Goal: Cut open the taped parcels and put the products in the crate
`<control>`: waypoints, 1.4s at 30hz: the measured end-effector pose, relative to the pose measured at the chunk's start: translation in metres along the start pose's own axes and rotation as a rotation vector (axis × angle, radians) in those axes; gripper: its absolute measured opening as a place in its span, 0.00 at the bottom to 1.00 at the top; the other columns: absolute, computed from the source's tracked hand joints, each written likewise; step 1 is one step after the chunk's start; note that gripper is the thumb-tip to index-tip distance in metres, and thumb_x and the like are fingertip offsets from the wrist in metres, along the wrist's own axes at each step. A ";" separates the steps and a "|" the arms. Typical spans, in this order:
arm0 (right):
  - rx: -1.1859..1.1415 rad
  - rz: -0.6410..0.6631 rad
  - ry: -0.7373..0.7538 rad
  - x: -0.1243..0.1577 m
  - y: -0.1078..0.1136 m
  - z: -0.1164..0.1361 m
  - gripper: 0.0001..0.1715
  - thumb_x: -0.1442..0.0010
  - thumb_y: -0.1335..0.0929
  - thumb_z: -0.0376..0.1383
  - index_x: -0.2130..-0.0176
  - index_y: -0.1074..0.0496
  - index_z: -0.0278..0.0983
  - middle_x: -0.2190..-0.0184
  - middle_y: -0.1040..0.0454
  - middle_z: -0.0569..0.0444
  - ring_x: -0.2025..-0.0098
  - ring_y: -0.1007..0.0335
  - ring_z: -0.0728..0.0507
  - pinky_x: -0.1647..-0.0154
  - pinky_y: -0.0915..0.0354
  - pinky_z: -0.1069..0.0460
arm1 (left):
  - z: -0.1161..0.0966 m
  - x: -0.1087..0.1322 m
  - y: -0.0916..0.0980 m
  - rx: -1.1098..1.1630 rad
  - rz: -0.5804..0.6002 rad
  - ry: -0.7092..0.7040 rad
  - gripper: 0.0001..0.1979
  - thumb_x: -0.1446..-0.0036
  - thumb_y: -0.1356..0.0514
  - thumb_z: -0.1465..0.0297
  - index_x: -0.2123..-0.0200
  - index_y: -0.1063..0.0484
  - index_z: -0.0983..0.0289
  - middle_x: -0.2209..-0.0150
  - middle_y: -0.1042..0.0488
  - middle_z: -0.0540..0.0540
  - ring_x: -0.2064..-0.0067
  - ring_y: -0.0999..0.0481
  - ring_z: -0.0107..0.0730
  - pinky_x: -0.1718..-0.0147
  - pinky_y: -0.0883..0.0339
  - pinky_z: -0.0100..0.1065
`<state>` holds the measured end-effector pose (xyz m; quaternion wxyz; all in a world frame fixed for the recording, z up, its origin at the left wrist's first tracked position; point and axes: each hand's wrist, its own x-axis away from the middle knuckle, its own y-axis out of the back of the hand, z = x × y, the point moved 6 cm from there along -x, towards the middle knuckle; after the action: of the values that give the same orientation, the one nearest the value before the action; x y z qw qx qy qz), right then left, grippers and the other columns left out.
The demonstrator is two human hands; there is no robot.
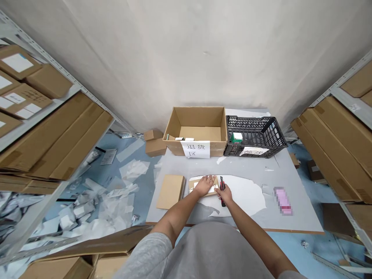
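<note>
My left hand (205,185) lies with its fingers stretched out over a small flat cardboard parcel (193,183) that has a white label, pressing on its top. In my right hand (225,193) is a red and black utility knife (222,186), its tip pointing away from me. The thumb side of that hand is close to the parcel's right end; whether they touch I cannot tell. Under both hands spreads a white sheet (247,193) with torn edges. A closed brown cardboard box (171,190) lies just left of the parcel.
Behind stand an open carton (202,146) with a paper sign and a black plastic crate (255,133) holding a green and white box (236,137). A blurred pink item (283,200) lies at the table's (302,213) right. Shelves of cartons flank both sides; packaging waste (116,205) covers the left floor.
</note>
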<state>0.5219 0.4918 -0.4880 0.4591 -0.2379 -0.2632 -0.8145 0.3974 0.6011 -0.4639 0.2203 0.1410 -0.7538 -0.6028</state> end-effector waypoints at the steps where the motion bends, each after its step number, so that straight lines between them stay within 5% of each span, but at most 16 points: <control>1: -0.014 0.031 0.004 0.000 0.003 0.000 0.24 0.45 0.24 0.49 0.56 0.34 0.42 0.72 0.27 0.62 0.79 0.29 0.48 0.81 0.33 0.55 | 0.001 0.000 -0.001 0.008 -0.001 0.006 0.32 0.26 0.52 0.67 0.22 0.50 0.63 0.29 0.35 0.70 0.32 0.32 0.52 0.34 0.41 0.51; 5: -0.078 0.200 -0.026 0.004 0.016 -0.006 0.25 0.36 0.33 0.58 0.52 0.33 0.42 0.77 0.31 0.64 0.82 0.35 0.48 0.82 0.34 0.54 | 0.001 0.003 -0.003 0.030 -0.012 0.021 0.33 0.25 0.53 0.65 0.21 0.53 0.60 0.29 0.35 0.69 0.33 0.32 0.53 0.34 0.42 0.50; 12: -0.140 0.324 0.008 0.005 0.024 0.000 0.24 0.37 0.32 0.53 0.49 0.29 0.40 0.79 0.29 0.62 0.83 0.35 0.47 0.82 0.37 0.54 | 0.000 0.005 -0.001 0.014 -0.019 0.021 0.31 0.24 0.54 0.63 0.22 0.50 0.61 0.30 0.34 0.68 0.34 0.32 0.52 0.35 0.42 0.49; 30: -0.090 0.373 -0.011 0.005 0.038 -0.007 0.32 0.40 0.28 0.54 0.46 0.25 0.36 0.83 0.31 0.62 0.86 0.39 0.48 0.86 0.40 0.55 | 0.000 0.008 -0.002 0.049 -0.018 0.027 0.31 0.24 0.53 0.64 0.22 0.49 0.60 0.29 0.35 0.69 0.32 0.33 0.53 0.34 0.43 0.51; 42: -0.023 0.314 0.034 -0.003 0.026 0.000 0.31 0.41 0.33 0.59 0.51 0.27 0.38 0.83 0.33 0.64 0.86 0.41 0.49 0.85 0.42 0.56 | 0.006 0.008 -0.004 0.014 -0.067 0.078 0.29 0.24 0.53 0.64 0.24 0.45 0.63 0.31 0.34 0.70 0.34 0.32 0.54 0.36 0.40 0.51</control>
<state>0.5465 0.4824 -0.4842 0.5826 -0.2677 -0.2059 -0.7393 0.3875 0.6013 -0.4675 0.2282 0.1912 -0.7438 -0.5985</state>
